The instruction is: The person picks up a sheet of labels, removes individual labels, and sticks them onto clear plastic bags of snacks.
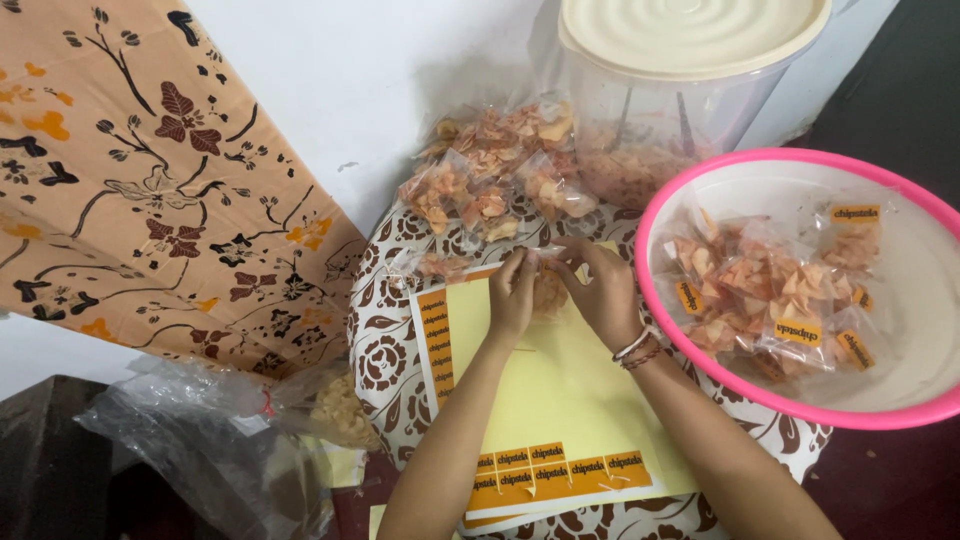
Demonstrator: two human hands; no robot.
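Both hands pinching 1 small chip bag (548, 290) above the yellow sticker sheet (560, 390): left hand (512, 297), right hand (603, 290), fingers clamped on its top. Pink bowl (790, 400) at 3 o'clock, more bags (495, 175) at 12.

A plain white painted wall (380, 90) fills the upper centre, evenly lit, with one small dark mark. Left of the wall hangs a peach-coloured cloth with a dark floral print (140, 190). Below the wall lies a round surface covered in a brown-and-white leaf-patterned cloth (385, 350). Right of the wall, and below the surface's edges, a dark floor (900, 90) shows.
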